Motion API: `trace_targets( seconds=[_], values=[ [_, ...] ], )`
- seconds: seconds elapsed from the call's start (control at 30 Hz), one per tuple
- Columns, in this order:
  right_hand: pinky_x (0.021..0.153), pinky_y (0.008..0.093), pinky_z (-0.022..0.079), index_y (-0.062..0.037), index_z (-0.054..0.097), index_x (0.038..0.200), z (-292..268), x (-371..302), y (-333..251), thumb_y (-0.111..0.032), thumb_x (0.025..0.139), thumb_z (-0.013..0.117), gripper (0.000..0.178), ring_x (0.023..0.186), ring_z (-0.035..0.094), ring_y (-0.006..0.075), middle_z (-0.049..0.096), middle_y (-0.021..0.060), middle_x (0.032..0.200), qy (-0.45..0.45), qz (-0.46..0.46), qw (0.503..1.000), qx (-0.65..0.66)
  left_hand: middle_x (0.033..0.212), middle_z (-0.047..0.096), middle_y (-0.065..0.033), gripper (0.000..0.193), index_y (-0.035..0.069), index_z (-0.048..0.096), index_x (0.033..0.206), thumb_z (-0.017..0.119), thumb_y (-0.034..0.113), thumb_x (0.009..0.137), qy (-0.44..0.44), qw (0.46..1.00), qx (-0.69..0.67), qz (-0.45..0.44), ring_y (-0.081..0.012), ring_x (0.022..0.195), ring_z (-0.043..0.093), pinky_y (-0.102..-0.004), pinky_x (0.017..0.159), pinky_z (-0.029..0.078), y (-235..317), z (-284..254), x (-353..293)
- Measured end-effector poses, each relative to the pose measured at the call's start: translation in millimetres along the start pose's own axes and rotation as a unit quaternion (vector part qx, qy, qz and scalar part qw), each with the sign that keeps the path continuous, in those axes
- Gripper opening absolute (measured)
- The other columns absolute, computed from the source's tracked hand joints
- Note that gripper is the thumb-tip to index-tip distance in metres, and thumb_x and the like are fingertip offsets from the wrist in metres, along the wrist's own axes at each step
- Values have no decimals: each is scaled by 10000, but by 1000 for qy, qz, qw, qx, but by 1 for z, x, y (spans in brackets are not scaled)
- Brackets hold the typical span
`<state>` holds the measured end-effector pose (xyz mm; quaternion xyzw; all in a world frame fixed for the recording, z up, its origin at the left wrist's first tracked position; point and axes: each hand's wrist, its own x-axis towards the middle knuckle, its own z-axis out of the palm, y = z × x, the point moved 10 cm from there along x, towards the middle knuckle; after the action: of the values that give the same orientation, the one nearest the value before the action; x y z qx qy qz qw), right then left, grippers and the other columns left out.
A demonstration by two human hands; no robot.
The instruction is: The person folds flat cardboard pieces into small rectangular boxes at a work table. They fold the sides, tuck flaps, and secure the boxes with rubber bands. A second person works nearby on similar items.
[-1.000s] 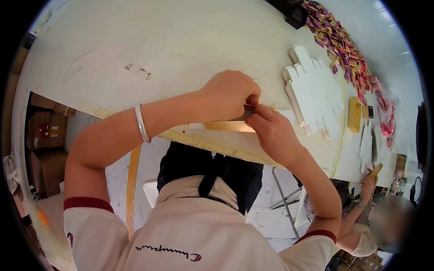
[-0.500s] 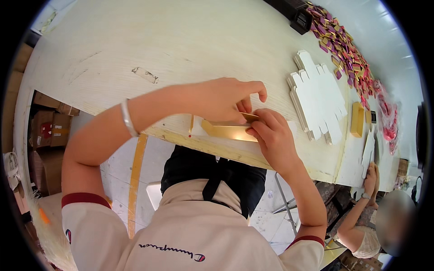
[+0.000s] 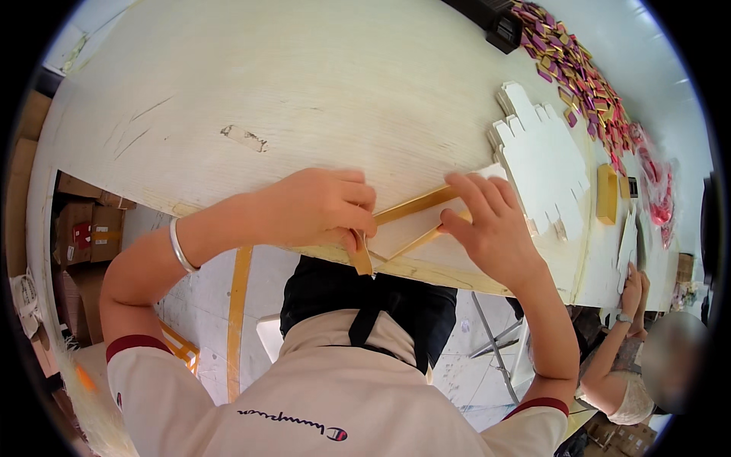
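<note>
A partly folded carton (image 3: 415, 206) lies slantwise at the table's near edge, with a pale inside and raised gold walls on its two long sides. At its left end my left hand (image 3: 327, 209) is closed, pinching a gold flap (image 3: 361, 260) that points down over the edge. My right hand (image 3: 499, 228) is over the right end, its fingers apart and curved. Its thumb is at the end of the near gold wall. The fingertips, slightly blurred, are by the far wall.
Flat white carton blanks (image 3: 542, 164) lie stacked to the right. Beyond are a finished gold box (image 3: 607, 194), a heap of small purple, red and gold pieces (image 3: 571, 72) and a black object (image 3: 502, 30). A co-worker's hand (image 3: 630, 293) holds a white blank at far right.
My hands have moved apart, the left one left and toward me, the right one right. The carton now lies slanted with both long gold walls showing, and my left hand pinches its end flap.
</note>
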<state>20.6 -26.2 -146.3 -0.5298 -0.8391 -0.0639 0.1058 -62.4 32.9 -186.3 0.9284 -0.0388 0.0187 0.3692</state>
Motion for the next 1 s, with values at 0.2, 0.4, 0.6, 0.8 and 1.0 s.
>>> trace_targets(
  seconds=[0.2, 0.4, 0.6, 0.8, 1.0],
  values=[
    [603, 315, 442, -51, 610, 1026, 25, -15, -45, -103, 668, 656, 365, 677, 505, 192, 491, 71, 951, -45, -43, 993, 101, 1027, 497, -41, 231, 74, 612, 823, 766, 73, 651, 87, 993, -62, 44, -160, 716, 502, -297, 602, 448, 14, 4, 1],
    [570, 302, 425, -65, 584, 931, 28, -12, -41, -111, 715, 682, 242, 654, 489, 191, 428, 50, 809, 7, 5, 973, 231, 1027, 563, -48, 293, 77, 571, 900, 756, 50, 674, 142, 988, -52, 34, -189, 794, 560, -288, 633, 466, 19, 14, -9],
    [560, 333, 414, -71, 584, 901, 21, -18, -30, 25, 646, 661, 283, 646, 460, 231, 450, 49, 797, 45, 29, 951, 306, 923, 582, -50, 321, 83, 542, 960, 737, 125, 708, 186, 980, -56, 39, -243, 828, 555, -335, 690, 467, 27, 26, -18],
    [553, 337, 404, -60, 555, 913, 21, -25, -35, 47, 596, 637, 344, 648, 453, 239, 473, 57, 781, 67, 30, 950, 302, 778, 579, -20, 265, 87, 558, 895, 741, 146, 713, 203, 975, -93, -12, -217, 702, 555, -326, 601, 470, 17, 26, -16],
    [540, 336, 400, -59, 544, 891, 22, -35, -35, 43, 584, 631, 336, 634, 458, 240, 499, 62, 780, 109, 32, 948, 296, 804, 597, -17, 239, 86, 559, 857, 742, 128, 709, 230, 972, 2, 47, -204, 670, 541, -309, 575, 460, 33, 27, -13]
  ],
)
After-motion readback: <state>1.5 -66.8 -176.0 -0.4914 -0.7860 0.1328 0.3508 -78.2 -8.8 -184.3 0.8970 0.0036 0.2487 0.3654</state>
